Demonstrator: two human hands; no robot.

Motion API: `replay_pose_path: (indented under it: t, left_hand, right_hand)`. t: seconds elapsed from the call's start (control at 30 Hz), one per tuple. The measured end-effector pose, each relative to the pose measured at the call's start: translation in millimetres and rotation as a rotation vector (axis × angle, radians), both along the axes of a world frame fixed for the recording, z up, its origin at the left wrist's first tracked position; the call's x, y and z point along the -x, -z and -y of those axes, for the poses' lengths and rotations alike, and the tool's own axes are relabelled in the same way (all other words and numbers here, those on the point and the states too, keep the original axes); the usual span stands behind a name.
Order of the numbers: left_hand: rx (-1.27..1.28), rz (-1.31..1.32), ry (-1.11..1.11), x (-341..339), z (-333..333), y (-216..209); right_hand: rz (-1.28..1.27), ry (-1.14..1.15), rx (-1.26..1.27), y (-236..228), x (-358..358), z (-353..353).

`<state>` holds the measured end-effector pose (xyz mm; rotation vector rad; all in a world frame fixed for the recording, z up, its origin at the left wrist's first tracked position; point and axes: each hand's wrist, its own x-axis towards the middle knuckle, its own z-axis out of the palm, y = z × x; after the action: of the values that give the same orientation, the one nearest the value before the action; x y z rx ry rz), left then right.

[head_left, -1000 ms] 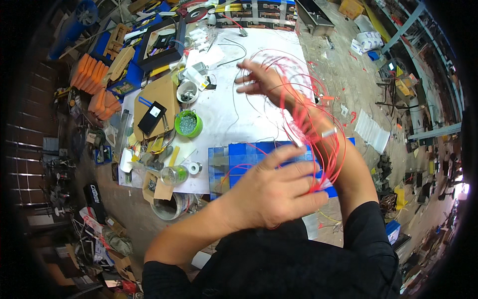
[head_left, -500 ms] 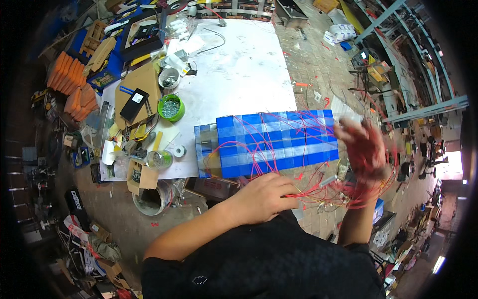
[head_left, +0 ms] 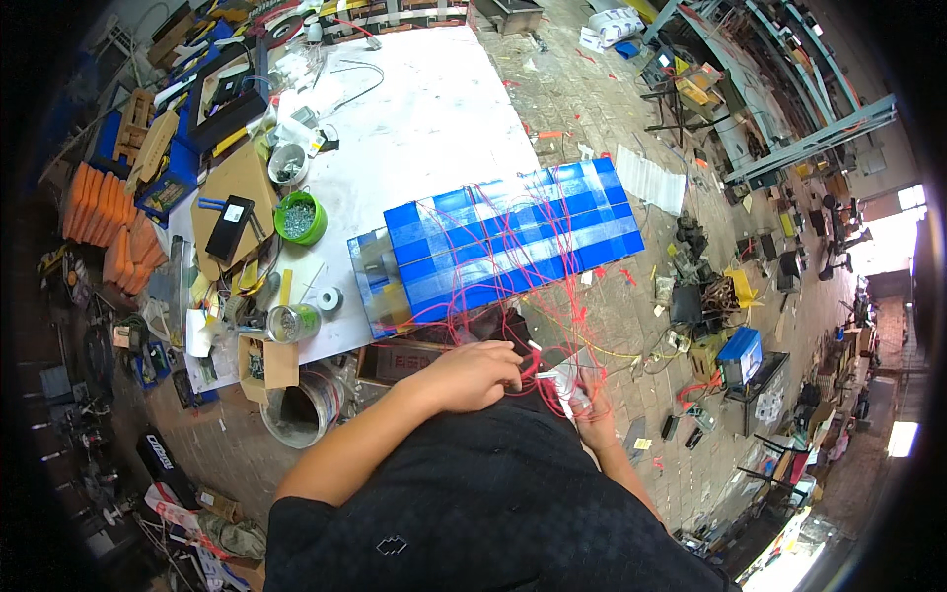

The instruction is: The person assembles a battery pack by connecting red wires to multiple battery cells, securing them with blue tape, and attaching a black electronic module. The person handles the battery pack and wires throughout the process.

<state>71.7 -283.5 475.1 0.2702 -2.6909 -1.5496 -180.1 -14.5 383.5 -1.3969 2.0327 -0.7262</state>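
Note:
A long blue battery pack (head_left: 515, 240), banded with clear tape, lies on the near right part of the white tabletop and sticks out past its edge. Thin red wires (head_left: 538, 370) trail over the pack and gather in a loose bundle in front of my body. My left hand (head_left: 483, 375) is closed round this bundle just off the pack's near side. To its right, my right hand (head_left: 595, 419) is among the looped wire ends, fingers curled on them beside white connectors (head_left: 566, 387). Its fingertips are partly hidden by the wires.
On the table's left stand a green tub of small metal parts (head_left: 301, 219), a white bowl (head_left: 288, 164), a glass jar (head_left: 294, 323) and a black box (head_left: 229, 227) on cardboard. A bucket (head_left: 299, 409) is on the floor below. Teal metal racking (head_left: 819, 143) rises at the right.
My right hand has come down and left from beside the pack's right end to the wire ends near my left hand. The view has shifted, and the left hand stays on the bundle.

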Motion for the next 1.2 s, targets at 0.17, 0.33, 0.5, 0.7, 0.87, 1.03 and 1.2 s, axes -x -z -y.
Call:
replay_pose_path:
  t: [0.17, 0.33, 0.5, 0.7, 0.87, 1.03, 1.2]
  left_hand:
    - [-0.273, 0.020, -0.335, -41, -6, -8]
    - [-0.623, -0.188, -0.919, -84, -21, -11]
    - [-0.612, -0.437, -1.450, -116, 0, 5]
    - [-0.256, 0.063, -1.745, -90, 55, 60]
    - [-0.226, 0.126, -1.766, -96, 89, 137]
    - [-0.315, 0.179, -1.716, -89, 107, 136]
    - [-0.221, 0.170, -1.716, -75, 104, 126]
  right_hand:
    - [0.152, -0.075, -0.138, 13, 19, -33]
    - [0.736, 0.267, -0.627, 46, 98, -61]
    - [0.340, 0.315, -0.417, 35, 189, 37]
    - [0.572, 0.498, -0.088, 8, 237, 200]
    - [0.781, 0.277, -0.090, -23, 229, 305]
    - [0.663, 0.140, -0.139, -45, 212, 329]
    - [0.523, 0.107, -0.118, -38, 202, 314]
